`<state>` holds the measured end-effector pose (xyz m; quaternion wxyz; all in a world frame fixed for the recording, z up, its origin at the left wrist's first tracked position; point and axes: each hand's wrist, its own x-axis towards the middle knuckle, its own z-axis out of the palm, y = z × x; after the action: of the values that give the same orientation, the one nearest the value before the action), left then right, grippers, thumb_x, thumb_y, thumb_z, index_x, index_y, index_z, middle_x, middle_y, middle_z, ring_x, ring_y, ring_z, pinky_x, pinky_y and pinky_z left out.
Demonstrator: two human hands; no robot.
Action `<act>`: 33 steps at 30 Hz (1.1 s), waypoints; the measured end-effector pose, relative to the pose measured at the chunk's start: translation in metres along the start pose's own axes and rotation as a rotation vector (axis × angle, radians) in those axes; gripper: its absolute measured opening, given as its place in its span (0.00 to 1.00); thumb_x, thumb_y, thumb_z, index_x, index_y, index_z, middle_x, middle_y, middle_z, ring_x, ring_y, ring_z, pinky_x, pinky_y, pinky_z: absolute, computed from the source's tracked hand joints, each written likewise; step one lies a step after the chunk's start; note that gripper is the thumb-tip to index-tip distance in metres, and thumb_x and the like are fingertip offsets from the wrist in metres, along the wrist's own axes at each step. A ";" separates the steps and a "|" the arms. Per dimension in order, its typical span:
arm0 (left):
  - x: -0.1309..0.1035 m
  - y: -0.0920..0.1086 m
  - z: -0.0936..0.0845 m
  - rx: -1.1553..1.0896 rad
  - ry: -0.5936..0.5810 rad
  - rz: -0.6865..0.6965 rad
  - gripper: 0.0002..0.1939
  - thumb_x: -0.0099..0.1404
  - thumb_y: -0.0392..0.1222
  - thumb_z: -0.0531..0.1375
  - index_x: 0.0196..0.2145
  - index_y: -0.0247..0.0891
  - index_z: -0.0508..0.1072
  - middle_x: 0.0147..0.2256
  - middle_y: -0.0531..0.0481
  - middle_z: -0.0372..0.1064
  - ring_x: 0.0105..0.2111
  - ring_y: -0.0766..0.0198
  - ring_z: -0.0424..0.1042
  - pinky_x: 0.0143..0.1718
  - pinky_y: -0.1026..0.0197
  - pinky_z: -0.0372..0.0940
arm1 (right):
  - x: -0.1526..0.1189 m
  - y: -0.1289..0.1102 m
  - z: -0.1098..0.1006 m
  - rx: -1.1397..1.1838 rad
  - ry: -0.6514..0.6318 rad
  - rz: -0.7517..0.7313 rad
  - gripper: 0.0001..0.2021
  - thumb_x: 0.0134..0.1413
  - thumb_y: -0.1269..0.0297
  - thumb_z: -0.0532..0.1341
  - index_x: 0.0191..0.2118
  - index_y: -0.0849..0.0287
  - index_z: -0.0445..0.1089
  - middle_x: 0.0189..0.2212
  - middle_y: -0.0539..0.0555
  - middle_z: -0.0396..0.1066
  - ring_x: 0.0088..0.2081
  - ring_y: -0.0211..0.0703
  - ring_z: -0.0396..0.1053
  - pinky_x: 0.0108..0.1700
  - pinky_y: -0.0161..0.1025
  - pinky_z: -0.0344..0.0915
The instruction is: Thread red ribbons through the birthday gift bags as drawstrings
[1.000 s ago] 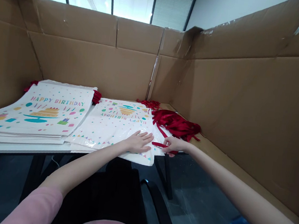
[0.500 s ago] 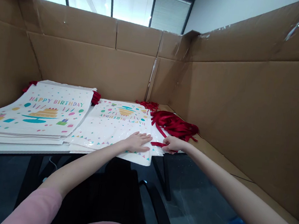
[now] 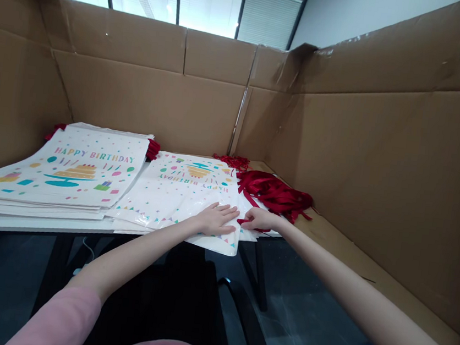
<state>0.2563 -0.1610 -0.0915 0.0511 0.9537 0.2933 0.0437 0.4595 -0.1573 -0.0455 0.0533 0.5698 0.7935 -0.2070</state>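
Observation:
My left hand (image 3: 217,219) lies flat with fingers spread on a white printed sheet or bag (image 3: 186,195), whose "HAPPY BIRTHDAY" and cake print faces upside down. Just right of it, my right hand (image 3: 258,219) is closed on a red ribbon (image 3: 242,221) at the right edge of that printed piece. A short ribbon end sticks out to the left of the fingers. Behind the right hand lies a heap of red ribbons (image 3: 275,193), with one strand trailing toward the hand. Whether the printed piece is a bag or a sheet I cannot tell.
A stack of matching birthday prints (image 3: 84,172) stands at the left, red ribbon bunches (image 3: 153,149) showing at its sides. Small red scraps (image 3: 231,161) lie at the back. Cardboard walls (image 3: 147,96) enclose the table on the left, back and right. The table's front edge is near me.
My right hand has moved left with the red ribbon, closer to my left hand; less ribbon end shows. My left hand stays flat on the print. The view has shifted slightly.

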 end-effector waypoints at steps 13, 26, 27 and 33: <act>0.000 -0.001 0.000 -0.005 0.000 0.004 0.33 0.67 0.61 0.35 0.65 0.44 0.41 0.65 0.50 0.36 0.64 0.57 0.37 0.61 0.46 0.35 | -0.036 0.049 -0.002 0.383 -0.159 0.074 0.23 0.33 0.46 0.67 0.22 0.60 0.58 0.18 0.49 0.64 0.22 0.37 0.66 0.22 0.31 0.58; 0.003 0.002 -0.006 -0.048 -0.015 -0.028 0.32 0.67 0.60 0.39 0.64 0.44 0.44 0.65 0.50 0.39 0.64 0.58 0.39 0.61 0.48 0.37 | -0.040 0.059 -0.006 0.255 -0.103 0.115 0.13 0.37 0.61 0.64 0.21 0.59 0.57 0.16 0.47 0.59 0.21 0.36 0.62 0.22 0.31 0.55; 0.003 0.003 -0.007 -0.049 -0.021 -0.031 0.32 0.67 0.59 0.39 0.64 0.44 0.44 0.65 0.50 0.39 0.64 0.57 0.40 0.61 0.48 0.38 | -0.037 0.057 -0.007 0.209 -0.090 0.090 0.12 0.37 0.62 0.63 0.21 0.60 0.57 0.17 0.47 0.59 0.21 0.35 0.61 0.22 0.31 0.54; 0.004 0.003 -0.009 -0.028 -0.032 -0.026 0.33 0.67 0.60 0.39 0.64 0.42 0.45 0.65 0.49 0.39 0.64 0.56 0.41 0.61 0.48 0.38 | -0.013 0.032 -0.007 0.056 -0.032 -0.015 0.08 0.37 0.65 0.62 0.20 0.61 0.61 0.17 0.46 0.58 0.22 0.34 0.56 0.23 0.32 0.49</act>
<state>0.2600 -0.1609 -0.0824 0.0697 0.9495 0.3043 0.0318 0.4949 -0.1572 -0.0440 0.0486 0.5618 0.7906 -0.2386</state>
